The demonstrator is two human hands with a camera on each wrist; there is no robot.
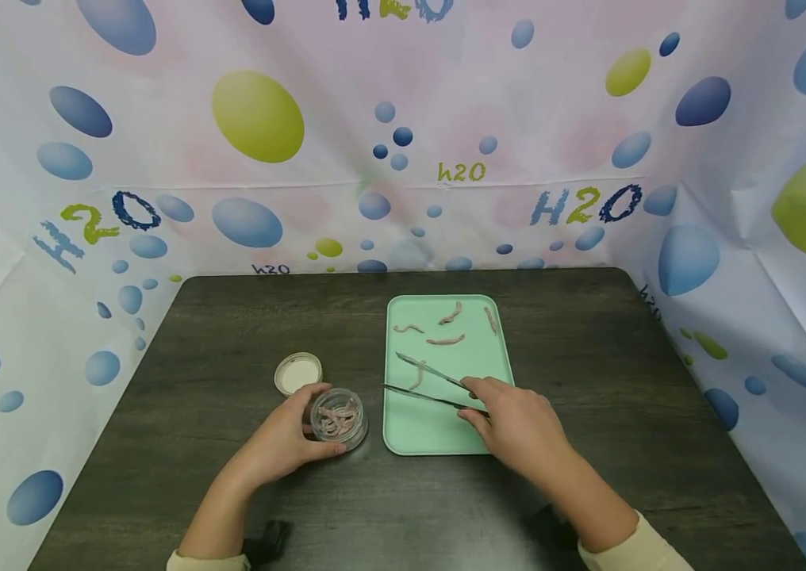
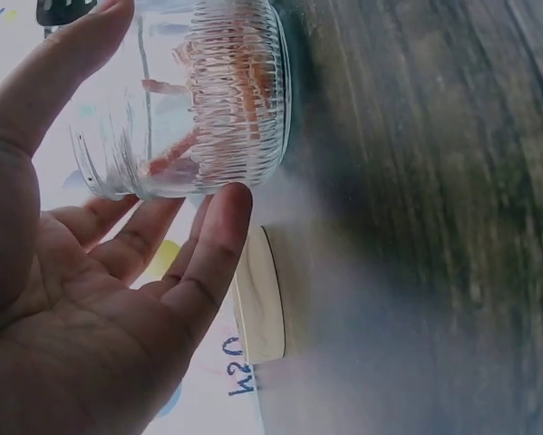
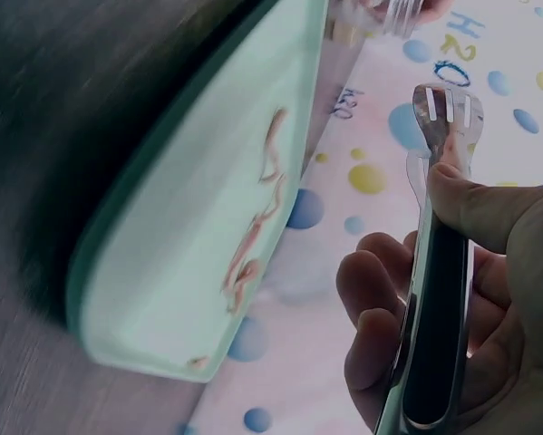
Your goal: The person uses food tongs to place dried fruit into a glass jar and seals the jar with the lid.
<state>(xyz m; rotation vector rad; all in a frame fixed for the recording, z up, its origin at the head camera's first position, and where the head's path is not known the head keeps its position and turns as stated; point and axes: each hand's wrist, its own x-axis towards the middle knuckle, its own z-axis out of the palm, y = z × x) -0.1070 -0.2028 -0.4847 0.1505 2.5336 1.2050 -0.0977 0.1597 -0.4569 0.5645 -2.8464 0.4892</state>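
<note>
My left hand point(image 1: 285, 438) holds a small clear glass jar point(image 1: 355, 434) between thumb and fingers, and the jar's open mouth faces up. Inside lie several pink worm-like strips point(image 2: 239, 77) behind ribbed glass. My right hand point(image 1: 520, 420) grips a pair of metal tongs point(image 1: 439, 374) with dark handles, pinched by thumb and fingers. The tongs' two arms stand apart over the left part of a mint-green tray point(image 1: 439, 436), pointing left toward the jar. Slotted tips point(image 3: 448, 104) show in the right wrist view. Several similar pink strips point(image 1: 445, 341) lie spread on the tray.
A round lid point(image 1: 298, 373) with a white inner face and wood-coloured side lies behind the jar on the dark wooden table point(image 1: 232, 333). A patterned curtain point(image 1: 403, 230) hangs right behind the table and along both sides.
</note>
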